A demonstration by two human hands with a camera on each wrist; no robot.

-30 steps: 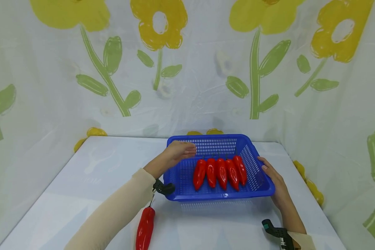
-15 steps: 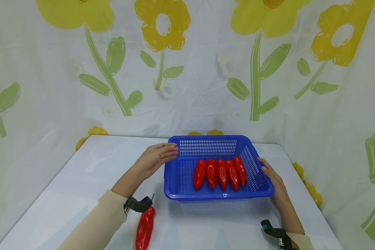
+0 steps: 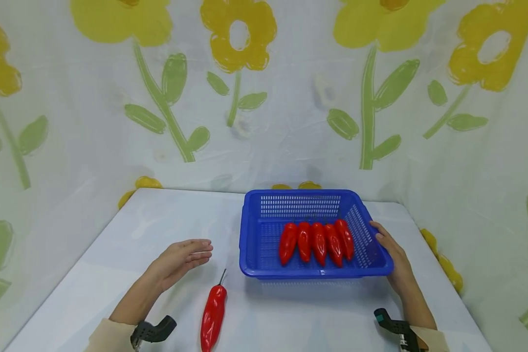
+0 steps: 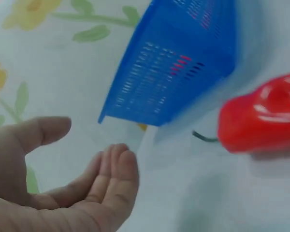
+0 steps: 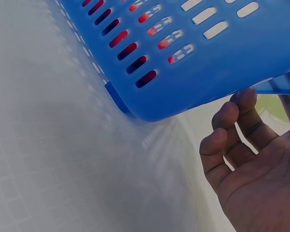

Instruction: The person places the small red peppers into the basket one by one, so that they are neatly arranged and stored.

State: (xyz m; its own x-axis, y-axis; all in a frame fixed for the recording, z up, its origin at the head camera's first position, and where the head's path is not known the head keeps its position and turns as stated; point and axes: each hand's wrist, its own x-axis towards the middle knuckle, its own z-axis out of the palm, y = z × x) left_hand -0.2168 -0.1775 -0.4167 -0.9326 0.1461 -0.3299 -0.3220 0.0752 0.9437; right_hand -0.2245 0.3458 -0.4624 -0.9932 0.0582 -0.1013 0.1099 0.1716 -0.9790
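Note:
A blue plastic basket [image 3: 317, 274] stands on the white table, holding several red peppers [image 3: 319, 243] laid side by side. Another red pepper [image 3: 213, 315] with a thin dark stem lies on the table in front of the basket's left side. My left hand [image 3: 180, 261] hovers left of that pepper, fingers loosely extended and nothing in them; the left wrist view shows a gap between thumb and fingers [image 4: 125, 169]. My right hand [image 3: 396, 256] holds the basket's right rim; in the right wrist view its fingers [image 5: 244, 104] curl up at the rim's underside.
The white table [image 3: 154, 215] extends around the basket, with its back edge close behind it. A pale curtain [image 3: 290, 137] printed with yellow flowers hangs at the back and both sides. Dark wrist camera mounts [image 3: 154, 330] sit on both wrists.
My left hand has drawn back from over the basket, moving left and toward me, and no longer covers the lone pepper's stem. My right hand keeps its place on the basket rim.

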